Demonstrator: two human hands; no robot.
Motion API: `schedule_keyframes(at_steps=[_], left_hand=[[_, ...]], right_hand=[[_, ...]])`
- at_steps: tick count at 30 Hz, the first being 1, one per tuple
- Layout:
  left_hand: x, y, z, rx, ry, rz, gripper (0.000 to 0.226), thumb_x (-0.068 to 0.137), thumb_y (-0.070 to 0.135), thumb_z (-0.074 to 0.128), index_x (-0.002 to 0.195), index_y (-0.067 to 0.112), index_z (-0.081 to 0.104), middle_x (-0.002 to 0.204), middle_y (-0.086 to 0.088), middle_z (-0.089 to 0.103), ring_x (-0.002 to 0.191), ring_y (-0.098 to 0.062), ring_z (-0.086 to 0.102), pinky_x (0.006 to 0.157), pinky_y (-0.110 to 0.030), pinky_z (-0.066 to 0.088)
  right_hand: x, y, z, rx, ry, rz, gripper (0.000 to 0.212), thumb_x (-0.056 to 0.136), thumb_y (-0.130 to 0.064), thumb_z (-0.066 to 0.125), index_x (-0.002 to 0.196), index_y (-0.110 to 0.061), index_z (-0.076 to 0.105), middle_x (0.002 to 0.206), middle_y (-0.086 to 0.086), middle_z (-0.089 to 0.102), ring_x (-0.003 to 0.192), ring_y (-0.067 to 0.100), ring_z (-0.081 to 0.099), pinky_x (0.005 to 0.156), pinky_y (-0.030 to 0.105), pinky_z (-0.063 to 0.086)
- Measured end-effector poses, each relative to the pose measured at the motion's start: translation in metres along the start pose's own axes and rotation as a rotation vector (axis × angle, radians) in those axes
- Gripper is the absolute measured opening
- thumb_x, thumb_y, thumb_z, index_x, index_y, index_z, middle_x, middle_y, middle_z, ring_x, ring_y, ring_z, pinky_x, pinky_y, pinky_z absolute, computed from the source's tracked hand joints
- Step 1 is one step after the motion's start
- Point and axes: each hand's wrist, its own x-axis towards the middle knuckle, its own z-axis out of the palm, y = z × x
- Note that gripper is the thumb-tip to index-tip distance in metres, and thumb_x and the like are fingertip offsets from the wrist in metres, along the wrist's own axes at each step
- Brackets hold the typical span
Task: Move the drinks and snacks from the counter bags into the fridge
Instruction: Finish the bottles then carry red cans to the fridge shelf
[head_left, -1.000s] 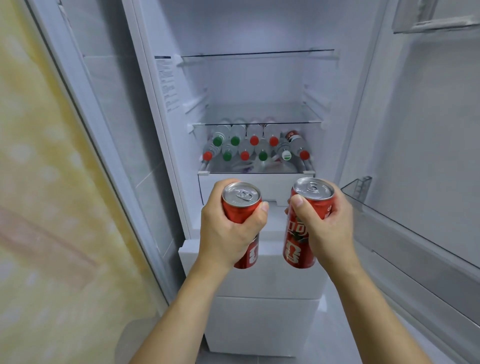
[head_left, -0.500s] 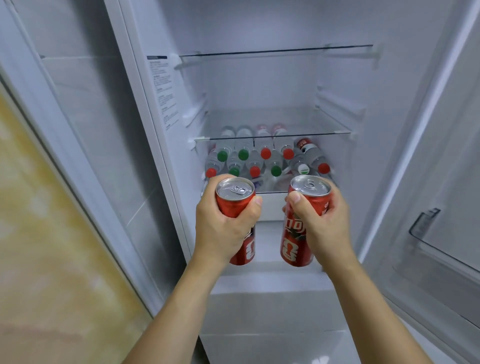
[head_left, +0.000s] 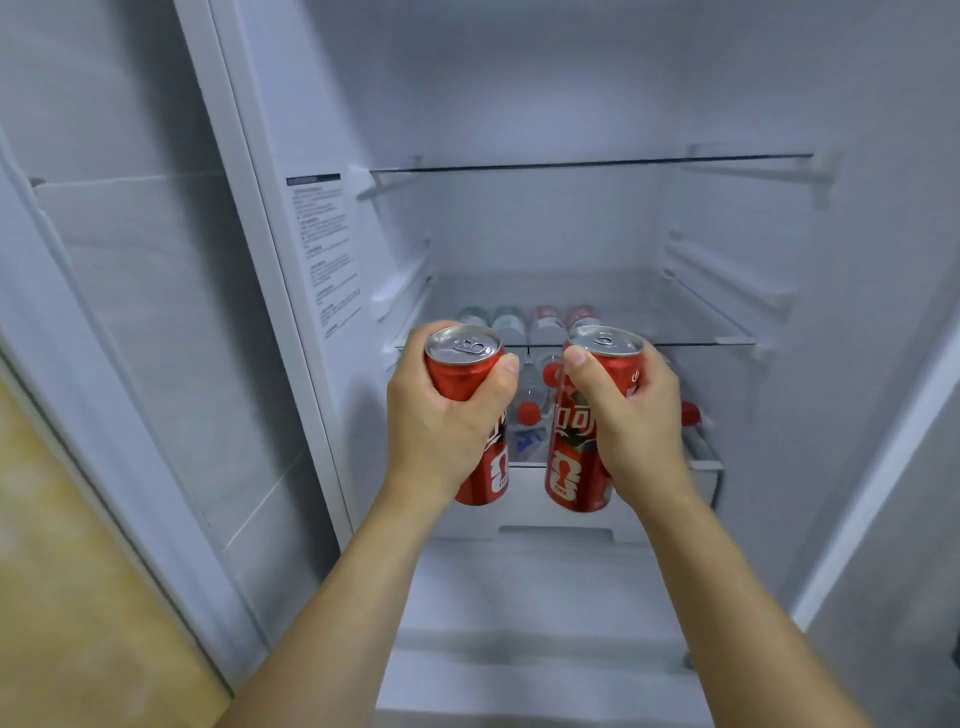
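Drinks are now at the fridge (head_left: 519, 104): two red cans, one in each hand, both upright and held in the air in front of the open compartment, a little apart from each other. The left hand (head_left: 441, 415) grips the left can (head_left: 470, 384) with fingers curled round its upper body, and the right hand (head_left: 631, 415) grips the right can (head_left: 576, 457) in the same way. I judge the step to be the carrying-in, with the placing not yet done. The next move calls for choosing a free surface; the lower glass shelf (head_left: 727, 340), just behind the cans, looks bare at its front edge, and the upper glass shelf (head_left: 587, 165) too. Below the lower shelf, bottles with red caps (head_left: 529, 413) lie in a drawer; the hands hide most, so I cannot count them. No bags or snacks are in view.
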Motion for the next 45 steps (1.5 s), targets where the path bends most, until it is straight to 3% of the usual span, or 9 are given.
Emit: schedule_keyframes(at_steps=[6, 13, 21, 23, 29, 31, 35, 42, 45], left_hand=[[0.047, -0.002, 0.018, 0.040, 0.110, 0.027, 0.033, 0.070, 0.053, 0.075, 0.094, 0.039, 0.059, 0.090, 0.026, 0.068, 0.081, 0.001, 0.067, 0.065, -0.008, 0.048], [0.091, -0.011, 0.034, 0.077, 0.135, 0.029, 0.038, 0.069, 0.059, 0.073, 0.097, 0.041, 0.055, 0.092, 0.031, 0.065, 0.082, 0.005, 0.065, 0.062, -0.005, 0.047], [0.128, -0.025, 0.046, 0.127, 0.110, 0.025, 0.036, 0.070, 0.068, 0.064, 0.094, 0.048, 0.046, 0.090, 0.051, 0.052, 0.086, 0.024, 0.054, 0.056, 0.004, 0.039], [0.135, -0.027, 0.048, 0.133, 0.110, 0.035, 0.036, 0.071, 0.068, 0.064, 0.095, 0.048, 0.046, 0.090, 0.052, 0.051, 0.086, 0.025, 0.053, 0.056, 0.004, 0.038], [0.152, -0.042, 0.056, 0.142, 0.126, 0.037, 0.035, 0.074, 0.059, 0.069, 0.096, 0.040, 0.050, 0.088, 0.038, 0.062, 0.080, 0.016, 0.061, 0.059, -0.001, 0.043], [0.160, -0.051, 0.060, 0.149, 0.133, 0.023, 0.040, 0.075, 0.057, 0.071, 0.103, 0.036, 0.052, 0.083, 0.024, 0.065, 0.081, 0.016, 0.060, 0.058, 0.000, 0.043], [0.176, -0.070, 0.072, 0.158, 0.139, 0.006, 0.041, 0.078, 0.048, 0.076, 0.107, 0.029, 0.052, 0.084, 0.019, 0.062, 0.078, 0.016, 0.061, 0.057, -0.001, 0.043], [0.210, -0.108, 0.091, 0.218, 0.160, -0.038, 0.056, 0.077, 0.063, 0.070, 0.113, 0.028, 0.045, 0.100, 0.011, 0.063, 0.082, -0.001, 0.065, 0.064, -0.017, 0.053], [0.228, -0.126, 0.099, 0.241, 0.166, -0.032, 0.054, 0.080, 0.063, 0.067, 0.112, 0.029, 0.041, 0.103, 0.010, 0.059, 0.087, -0.004, 0.062, 0.065, -0.017, 0.049]], right_hand=[[0.051, -0.003, 0.009, 0.035, -0.010, -0.029, 0.017, 0.068, -0.063, 0.067, 0.083, -0.064, 0.059, 0.087, -0.031, 0.068, 0.080, -0.007, 0.067, 0.058, 0.006, 0.048], [0.099, 0.003, 0.029, 0.017, 0.028, 0.023, 0.035, 0.066, -0.069, 0.065, 0.088, -0.043, 0.059, 0.085, -0.034, 0.065, 0.079, -0.009, 0.065, 0.063, 0.015, 0.046], [0.141, 0.020, 0.050, -0.043, 0.000, 0.037, 0.041, 0.069, -0.073, 0.062, 0.092, -0.040, 0.056, 0.088, -0.014, 0.068, 0.082, 0.007, 0.069, 0.074, 0.030, 0.055], [0.151, 0.021, 0.054, -0.057, -0.003, 0.020, 0.044, 0.066, -0.076, 0.060, 0.091, -0.040, 0.056, 0.086, -0.015, 0.068, 0.079, 0.003, 0.068, 0.070, 0.025, 0.053], [0.177, 0.030, 0.061, -0.093, -0.008, -0.016, 0.044, 0.066, -0.075, 0.061, 0.091, -0.039, 0.057, 0.083, -0.016, 0.067, 0.075, -0.008, 0.064, 0.063, 0.017, 0.046], [0.184, 0.036, 0.066, -0.111, -0.001, -0.022, 0.048, 0.064, -0.076, 0.060, 0.093, -0.038, 0.057, 0.085, -0.015, 0.067, 0.074, -0.005, 0.065, 0.063, 0.017, 0.045], [0.198, 0.053, 0.073, -0.131, 0.022, -0.035, 0.054, 0.065, -0.077, 0.060, 0.100, -0.036, 0.056, 0.088, -0.013, 0.064, 0.077, -0.001, 0.063, 0.063, 0.016, 0.044], [0.242, 0.087, 0.080, -0.175, 0.054, -0.074, 0.064, 0.071, -0.082, 0.053, 0.109, -0.032, 0.049, 0.088, -0.016, 0.061, 0.075, -0.014, 0.059, 0.058, 0.011, 0.041], [0.260, 0.104, 0.088, -0.164, 0.025, -0.094, 0.058, 0.077, -0.077, 0.053, 0.112, -0.031, 0.045, 0.090, -0.016, 0.060, 0.079, -0.018, 0.057, 0.060, 0.009, 0.041]])
